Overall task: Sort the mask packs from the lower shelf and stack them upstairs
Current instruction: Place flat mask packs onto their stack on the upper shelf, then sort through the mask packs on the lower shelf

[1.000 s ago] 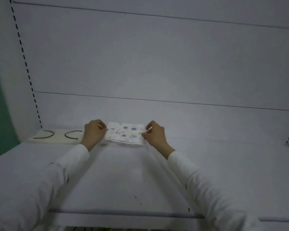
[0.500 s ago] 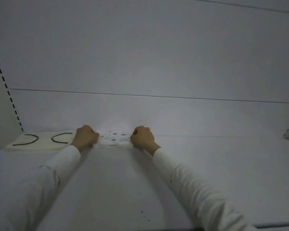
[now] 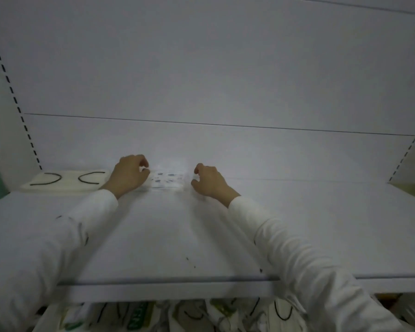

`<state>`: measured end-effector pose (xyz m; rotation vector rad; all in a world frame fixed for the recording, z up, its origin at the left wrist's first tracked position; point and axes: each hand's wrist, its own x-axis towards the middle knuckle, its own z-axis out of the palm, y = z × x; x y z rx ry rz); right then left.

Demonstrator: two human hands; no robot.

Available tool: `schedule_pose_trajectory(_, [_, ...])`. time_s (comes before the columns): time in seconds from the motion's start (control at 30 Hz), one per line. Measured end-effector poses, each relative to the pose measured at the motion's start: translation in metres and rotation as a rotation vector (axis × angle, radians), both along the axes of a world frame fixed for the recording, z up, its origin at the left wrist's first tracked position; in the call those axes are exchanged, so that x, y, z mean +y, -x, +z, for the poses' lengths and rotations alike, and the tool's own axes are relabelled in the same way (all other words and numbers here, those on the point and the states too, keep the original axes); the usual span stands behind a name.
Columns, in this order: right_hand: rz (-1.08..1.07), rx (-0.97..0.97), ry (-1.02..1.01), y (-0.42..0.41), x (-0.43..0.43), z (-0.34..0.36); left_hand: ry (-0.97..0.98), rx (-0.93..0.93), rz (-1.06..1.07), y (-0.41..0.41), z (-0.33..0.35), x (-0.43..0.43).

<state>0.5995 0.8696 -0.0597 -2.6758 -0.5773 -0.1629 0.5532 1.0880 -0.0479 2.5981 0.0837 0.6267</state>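
Note:
A white mask pack with blue spots (image 3: 167,181) lies flat at the back of the upper shelf (image 3: 201,236). My left hand (image 3: 129,174) rests at its left end with curled fingers touching or just off the edge. My right hand (image 3: 207,179) sits a little to the right of the pack, fingers curled and apart, holding nothing. A cream mask pack with black ear loops (image 3: 67,182) lies left of my left hand, against the back wall.
Several mixed mask packs (image 3: 182,315) lie jumbled on the lower shelf under the front edge (image 3: 168,287). Slotted uprights (image 3: 12,92) bound the shelf at left and right (image 3: 407,152). A white back panel closes the rear.
Both hands set the spotted pack down at the back of the shelf, then came off it. My right hand moved right, away from the pack. The view tipped down, showing the lower shelf.

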Motion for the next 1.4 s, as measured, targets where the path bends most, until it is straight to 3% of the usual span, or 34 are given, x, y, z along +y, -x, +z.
schedule_pose_trajectory(0.13, [0.155, -0.139, 0.134, 0.037, -0.042, 0.009, -0.116, 0.044, -0.083, 0.040, 0.005, -0.033])
schedule_pose_trajectory(0.37, [0.237, -0.279, 0.213, 0.127, -0.126, 0.014, -0.154, 0.059, -0.134, 0.129, 0.006, -0.119])
schedule_pose_trajectory(0.5, [0.265, -0.346, 0.114, 0.179, -0.175, -0.004, -0.084, 0.017, -0.238, 0.183, -0.009, -0.174])
schedule_pose_trajectory(0.67, [0.392, -0.564, -0.002, 0.236, -0.224, -0.036, 0.150, -0.093, -0.320, 0.246, -0.039, -0.231])
schedule_pose_trajectory(0.83, [0.489, -0.588, -0.030, 0.257, -0.259, -0.086, 0.235, 0.051, -0.408, 0.278, -0.100, -0.255])
schedule_pose_trajectory(1.0, [0.256, -0.285, 0.000, 0.248, -0.289, -0.171, 0.299, 0.381, -0.344, 0.272, -0.183, -0.254])
schedule_pose_trajectory(1.2, [-0.527, 0.371, -0.282, 0.225, -0.319, -0.291, 0.361, 0.604, -0.310, 0.261, -0.283, -0.250])
schedule_pose_trajectory(1.3, [-0.763, 0.671, -0.311, 0.215, -0.318, -0.345, 0.371, 0.664, -0.307, 0.253, -0.315, -0.252])
schedule_pose_trajectory(1.4, [-0.935, 0.839, -0.670, 0.204, -0.303, -0.378, 0.370, 0.700, -0.334, 0.240, -0.336, -0.254])
